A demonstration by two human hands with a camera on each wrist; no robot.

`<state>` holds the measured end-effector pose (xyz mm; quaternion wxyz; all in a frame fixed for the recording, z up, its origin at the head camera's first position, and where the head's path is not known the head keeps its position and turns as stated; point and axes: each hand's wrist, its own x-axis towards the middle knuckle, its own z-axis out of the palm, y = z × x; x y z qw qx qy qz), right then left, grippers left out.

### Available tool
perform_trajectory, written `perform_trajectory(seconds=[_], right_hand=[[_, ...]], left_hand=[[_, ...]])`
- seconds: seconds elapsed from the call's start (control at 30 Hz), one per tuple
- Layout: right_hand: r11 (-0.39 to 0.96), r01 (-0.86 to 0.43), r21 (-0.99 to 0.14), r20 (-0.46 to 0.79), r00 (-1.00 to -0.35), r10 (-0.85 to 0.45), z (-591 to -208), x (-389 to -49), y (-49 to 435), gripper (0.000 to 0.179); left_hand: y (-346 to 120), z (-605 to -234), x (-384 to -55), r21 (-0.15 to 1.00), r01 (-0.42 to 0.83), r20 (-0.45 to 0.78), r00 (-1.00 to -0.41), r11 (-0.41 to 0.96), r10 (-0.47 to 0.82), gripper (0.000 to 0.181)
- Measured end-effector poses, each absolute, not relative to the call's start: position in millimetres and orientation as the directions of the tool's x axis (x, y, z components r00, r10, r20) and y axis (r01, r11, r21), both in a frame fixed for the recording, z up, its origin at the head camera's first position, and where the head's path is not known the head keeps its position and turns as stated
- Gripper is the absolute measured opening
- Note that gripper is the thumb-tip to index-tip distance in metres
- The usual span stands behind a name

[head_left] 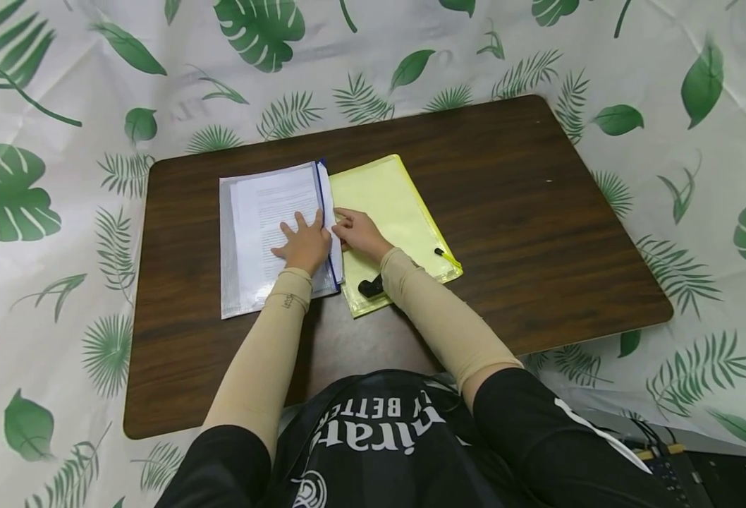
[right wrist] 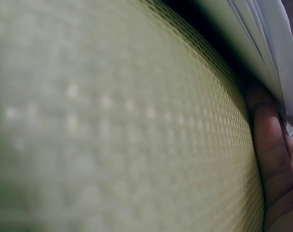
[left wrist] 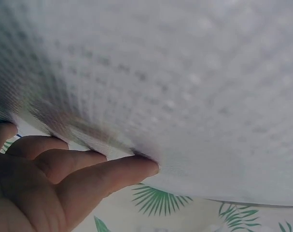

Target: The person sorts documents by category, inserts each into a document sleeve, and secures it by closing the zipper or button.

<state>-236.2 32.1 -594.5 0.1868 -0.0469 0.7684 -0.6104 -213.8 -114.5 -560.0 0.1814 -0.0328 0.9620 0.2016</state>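
A clear mesh zip folder (head_left: 227, 247) with a blue zip edge lies on the table, with printed sheets (head_left: 271, 190) showing inside. My left hand (head_left: 304, 243) rests on it, fingers spread; the left wrist view shows the same fingers (left wrist: 107, 176) against the mesh. A stack of white papers (right wrist: 267, 38) sticks out past the blue edge. My right hand (head_left: 362, 233) pinches this stack at its side, with a digit (right wrist: 272, 140) under the sheets in the right wrist view. Partly beneath lies a yellow mesh zip folder (head_left: 388, 194).
The brown wooden table (head_left: 506, 212) extends to the right of both folders. A yellow zip pull (head_left: 450, 259) with a black end lies on the yellow folder. A small black object (head_left: 369, 286) is beside my right wrist. A leaf-patterned sheet (head_left: 373, 63) surrounds the table.
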Motion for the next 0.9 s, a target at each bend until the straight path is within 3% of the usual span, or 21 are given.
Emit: perform_trajectory(seconds=[0.9], right_hand=[[0.242, 0.163, -0.956, -0.237, -0.918, -0.318, -599.1, -235.7, 34.6, 0.055]], left_hand=[[-110.6, -562.6, -209.3, 0.377, -0.142, -0.344, -0.939, 0.915, -0.004, 0.057]])
